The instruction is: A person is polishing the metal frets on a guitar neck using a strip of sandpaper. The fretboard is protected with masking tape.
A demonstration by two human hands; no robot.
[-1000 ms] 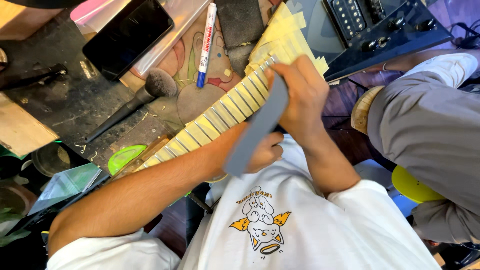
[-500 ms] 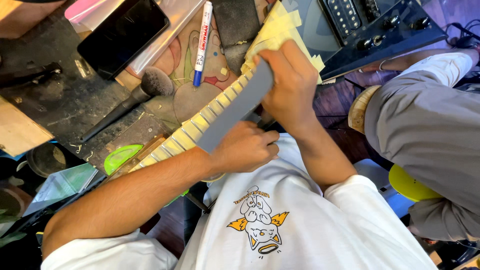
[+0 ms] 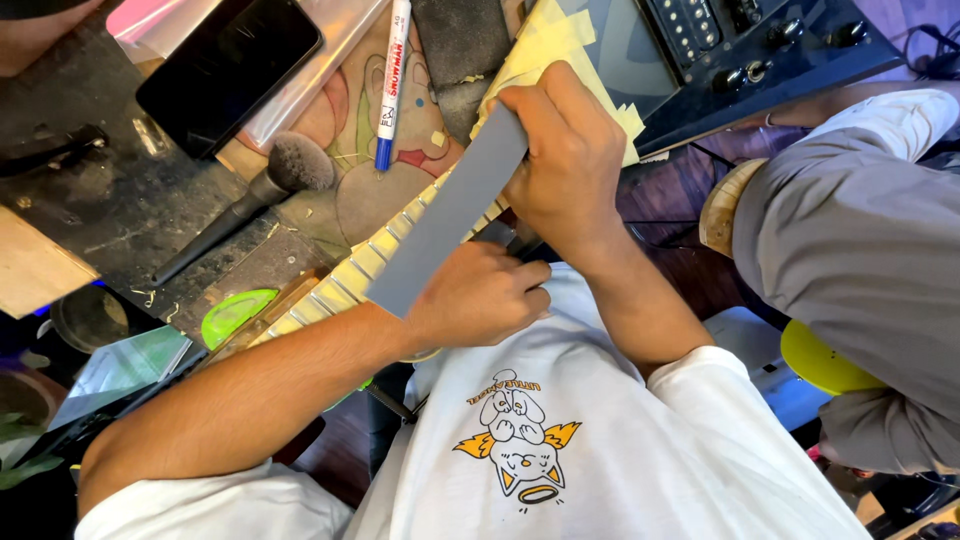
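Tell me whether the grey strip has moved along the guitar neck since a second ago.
Yes. The grey strip has slid up the guitar neck toward the guitar body, judged against the marker pen.

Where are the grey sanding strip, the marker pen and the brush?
grey sanding strip (image 3: 445, 225), head view, mid-length of its flat face.
marker pen (image 3: 391, 75), head view, middle of the white barrel.
brush (image 3: 300, 162), head view, on the bristle head.

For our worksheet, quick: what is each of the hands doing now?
Left hand: closed on the guitar neck.
Right hand: closed, holding the grey strip.
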